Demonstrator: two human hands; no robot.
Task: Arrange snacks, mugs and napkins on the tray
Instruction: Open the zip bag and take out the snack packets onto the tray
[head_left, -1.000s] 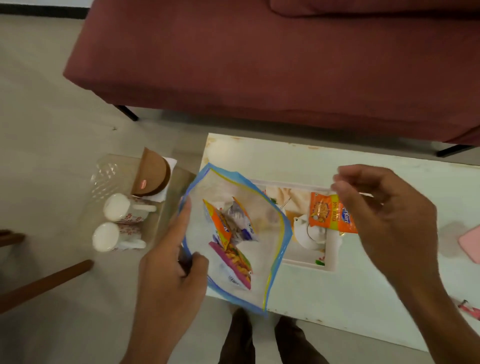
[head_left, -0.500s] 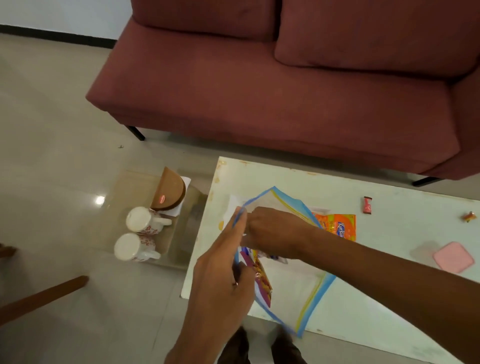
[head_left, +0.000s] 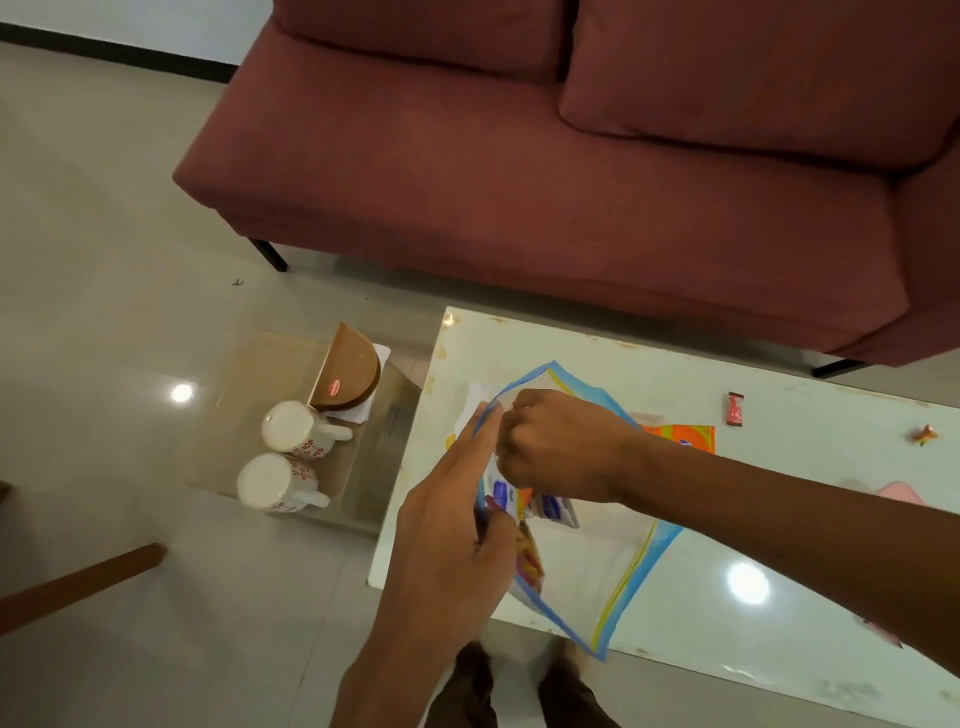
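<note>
Two hands on the zip bag (head_left: 587, 566) now: my left hand (head_left: 457, 535) pinches its mouth open over the table (head_left: 779, 519), while my right hand (head_left: 561, 447), which just dropped the orange packet (head_left: 685, 436) on the hidden tray, has plunged inside, fist closing on another snack. Mugs (head_left: 291, 457) wait aside.

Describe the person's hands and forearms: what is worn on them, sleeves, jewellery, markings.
The left hand and right hand are bare, with no gloves. Both forearms are uncovered as far as the view reaches; no sleeve, watch or bracelet shows. Whether any finger bears a ring cannot be told.
</note>
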